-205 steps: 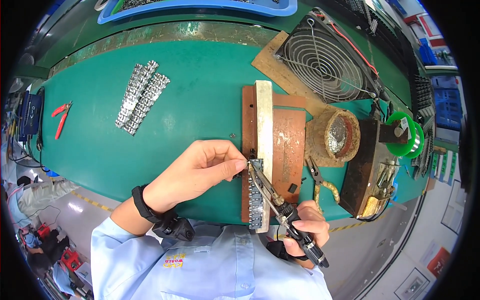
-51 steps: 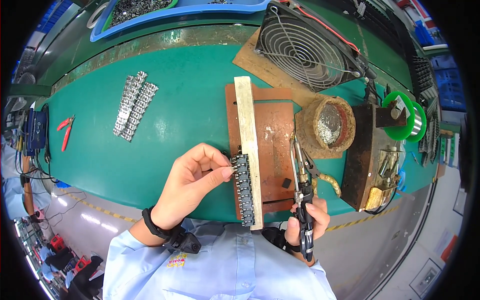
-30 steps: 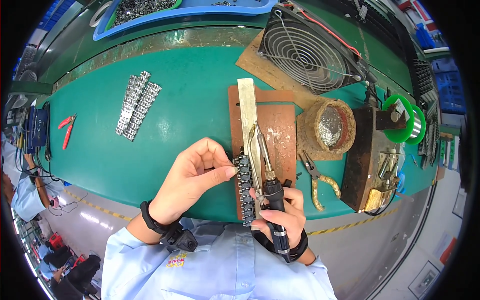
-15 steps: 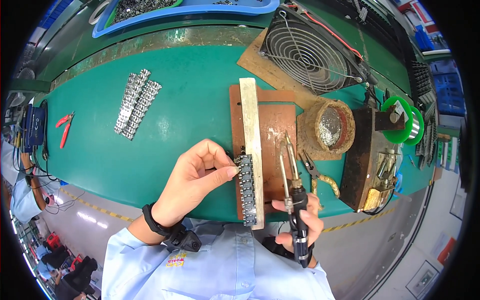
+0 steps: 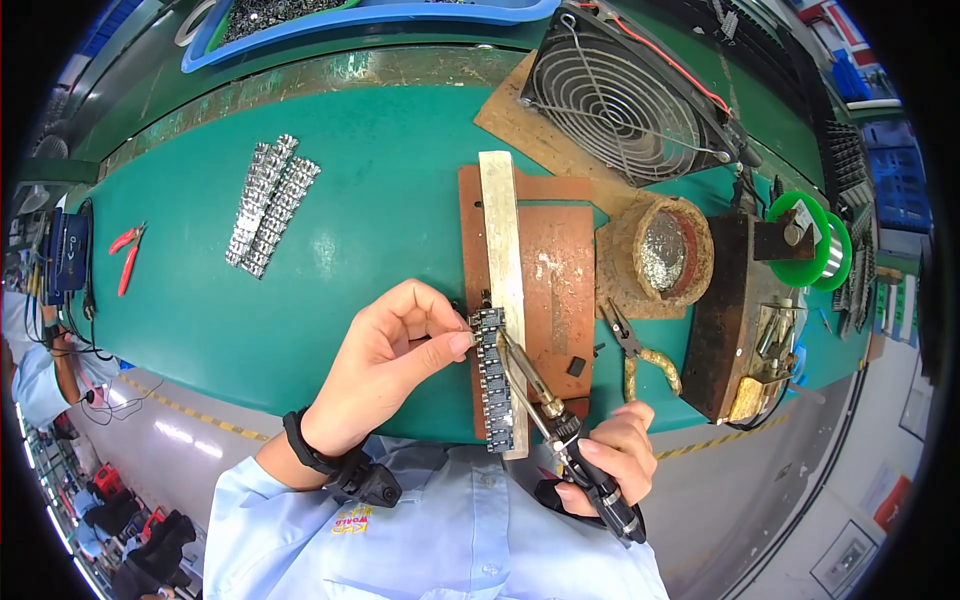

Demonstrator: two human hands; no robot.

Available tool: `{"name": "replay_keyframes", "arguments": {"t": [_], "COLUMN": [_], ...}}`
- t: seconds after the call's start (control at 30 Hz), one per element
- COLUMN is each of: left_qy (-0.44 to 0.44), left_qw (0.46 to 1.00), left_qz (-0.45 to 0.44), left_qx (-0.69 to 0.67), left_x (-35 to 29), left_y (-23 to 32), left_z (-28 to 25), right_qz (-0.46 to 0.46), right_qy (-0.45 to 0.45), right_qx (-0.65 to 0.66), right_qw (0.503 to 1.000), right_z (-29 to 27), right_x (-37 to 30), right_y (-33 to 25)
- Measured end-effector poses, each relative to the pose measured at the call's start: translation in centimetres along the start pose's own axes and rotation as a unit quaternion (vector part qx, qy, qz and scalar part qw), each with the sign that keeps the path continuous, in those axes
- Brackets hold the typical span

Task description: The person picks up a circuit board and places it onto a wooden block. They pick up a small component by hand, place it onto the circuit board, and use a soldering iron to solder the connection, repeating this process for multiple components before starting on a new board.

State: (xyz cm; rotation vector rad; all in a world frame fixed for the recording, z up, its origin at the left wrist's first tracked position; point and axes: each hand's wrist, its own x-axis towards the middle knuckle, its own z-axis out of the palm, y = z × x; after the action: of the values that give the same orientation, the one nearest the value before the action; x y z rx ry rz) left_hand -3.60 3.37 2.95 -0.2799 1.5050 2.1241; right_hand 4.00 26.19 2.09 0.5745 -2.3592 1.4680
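A row of small black electronic components (image 5: 497,390) sits along the left side of a pale metal bar (image 5: 503,230). The bar lies on a copper-brown plate (image 5: 555,255). My left hand (image 5: 405,345) is closed in a pinch at the row's left edge near its far end; what lies between thumb and finger is too small to make out. In my right hand (image 5: 620,460) is a black soldering iron (image 5: 565,430) with a thin tube beside its metal shaft. Its tip meets the row close to my left fingertips.
Right of the plate are a round pot of shiny metal (image 5: 662,255), pliers (image 5: 640,355) and a metal box (image 5: 725,310) with a green solder spool (image 5: 800,235). Behind stands a fan (image 5: 615,105). Two component strips (image 5: 270,205) and red-handled cutters (image 5: 128,258) lie left.
My right hand has swung the soldering iron leftward, bringing its tip from over the brown plate to the component row. A small black block on the plate now shows. My left hand stays put.
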Motion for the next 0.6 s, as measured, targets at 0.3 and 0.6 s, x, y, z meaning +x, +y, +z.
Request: {"name": "replay_keyframes", "arguments": {"t": [0.3, 0.6], "left_qy": [0.0, 0.001], "left_qw": [1.0, 1.0], "left_qz": [-0.006, -0.009], "left_qx": [0.0, -0.002], "left_x": [0.0, 0.0], "left_y": [0.0, 0.0], "left_z": [-0.2, 0.0], "right_qz": [-0.006, 0.002], "right_qy": [-0.012, -0.031], "right_qx": [0.016, 0.002], "right_qw": [1.0, 1.0], "right_z": [0.4, -0.1], "right_x": [0.2, 1.2], "right_y": [0.3, -0.3]}}
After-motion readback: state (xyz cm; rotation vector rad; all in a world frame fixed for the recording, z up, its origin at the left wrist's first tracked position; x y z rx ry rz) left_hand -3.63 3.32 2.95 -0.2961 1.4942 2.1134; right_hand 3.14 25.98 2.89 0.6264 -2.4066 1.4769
